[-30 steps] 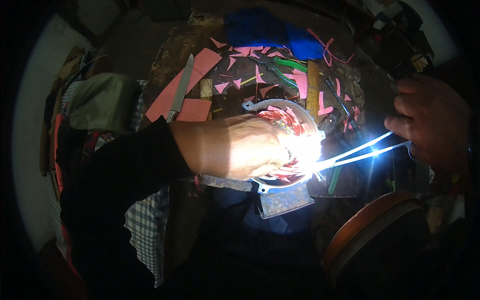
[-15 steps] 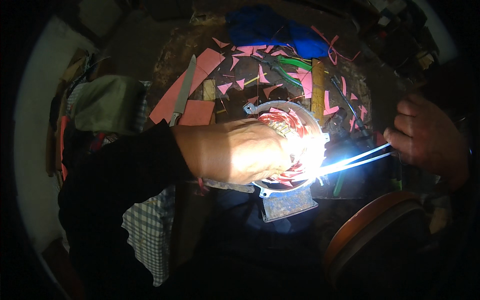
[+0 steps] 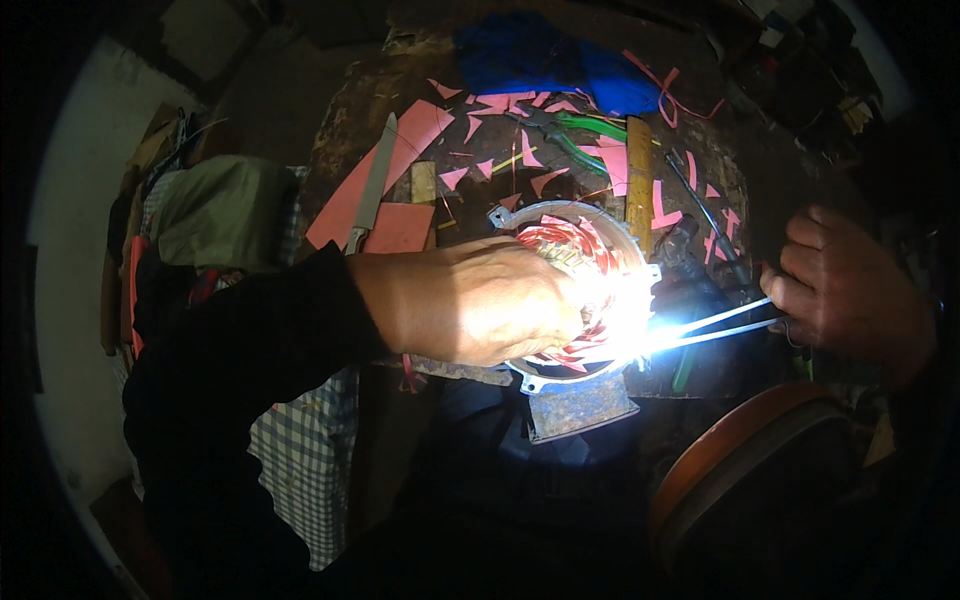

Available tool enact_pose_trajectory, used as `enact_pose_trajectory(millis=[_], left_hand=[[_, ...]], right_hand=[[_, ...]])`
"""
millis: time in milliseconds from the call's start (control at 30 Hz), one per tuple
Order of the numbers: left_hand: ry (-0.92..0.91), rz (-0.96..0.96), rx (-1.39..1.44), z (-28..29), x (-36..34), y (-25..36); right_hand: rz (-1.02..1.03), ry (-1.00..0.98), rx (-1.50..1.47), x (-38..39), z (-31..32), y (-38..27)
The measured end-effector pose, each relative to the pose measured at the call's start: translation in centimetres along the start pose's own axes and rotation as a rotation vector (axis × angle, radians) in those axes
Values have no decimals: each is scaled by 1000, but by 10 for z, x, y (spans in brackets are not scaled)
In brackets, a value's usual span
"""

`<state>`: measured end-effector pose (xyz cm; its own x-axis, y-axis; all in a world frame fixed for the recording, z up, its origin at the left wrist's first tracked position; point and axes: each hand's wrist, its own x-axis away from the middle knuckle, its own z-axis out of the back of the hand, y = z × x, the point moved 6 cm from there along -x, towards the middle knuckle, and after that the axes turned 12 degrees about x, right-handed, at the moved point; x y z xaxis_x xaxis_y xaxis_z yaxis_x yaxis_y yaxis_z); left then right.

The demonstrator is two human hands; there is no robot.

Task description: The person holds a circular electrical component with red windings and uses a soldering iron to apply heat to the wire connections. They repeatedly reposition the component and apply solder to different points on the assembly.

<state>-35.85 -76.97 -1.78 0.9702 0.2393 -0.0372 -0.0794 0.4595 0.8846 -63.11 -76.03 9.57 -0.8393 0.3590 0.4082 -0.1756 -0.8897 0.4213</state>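
Note:
A round metal motor housing (image 3: pixel 633 252) holds a ring of red-and-pink lined windings (image 3: pixel 560 228), its right part washed out by glare. My left hand (image 3: pixel 510 300) lies over the housing's left side, its fingers curled down into the middle, tips hidden; what they hold cannot be made out. At the right, my right hand (image 3: pixel 820 280) is closed on two long pale strands (image 3: pixel 730 312), which run slightly apart back to the lit right side of the housing. A rusty metal base (image 3: pixel 585 408) shows below it.
The worn worktop holds several pink paper scraps (image 3: pixel 375 165), a knife (image 3: pixel 375 175), green-handled pliers (image 3: pixel 585 130), a wooden strip (image 3: pixel 638 185), a screwdriver (image 3: pixel 705 210) and a blue cloth (image 3: pixel 520 55). An olive bundle (image 3: pixel 215 210) lies left; an orange-rimmed round object (image 3: pixel 715 435) lower right.
My right hand has moved down a little, still holding the pale strands. The whole view has shifted slightly. My left hand remains over the housing.

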Motion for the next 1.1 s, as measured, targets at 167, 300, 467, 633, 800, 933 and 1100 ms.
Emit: enact_pose_trajectory(millis=[167,300,467,633,800,933,1100], left_hand=[[2,-3,-20,0,1,-1],[-26,12,-1,1,0,-2],[-34,36,1,0,-2,-1],[-15,0,11,2,-2,0],[-10,-30,5,2,-2,1],[-37,-9,-14,1,-2,0],[-34,18,19,2,-3,2]], right_hand=[[-30,-288,-152,3,-11,-9],[-69,-178,-161,0,9,-14],[-99,-317,-177,-1,18,0],[-4,-224,-102,-5,18,-3],[0,-253,-142,1,9,-11],[-58,-140,-119,2,8,-13],[-57,-214,-181,4,-1,-19]])
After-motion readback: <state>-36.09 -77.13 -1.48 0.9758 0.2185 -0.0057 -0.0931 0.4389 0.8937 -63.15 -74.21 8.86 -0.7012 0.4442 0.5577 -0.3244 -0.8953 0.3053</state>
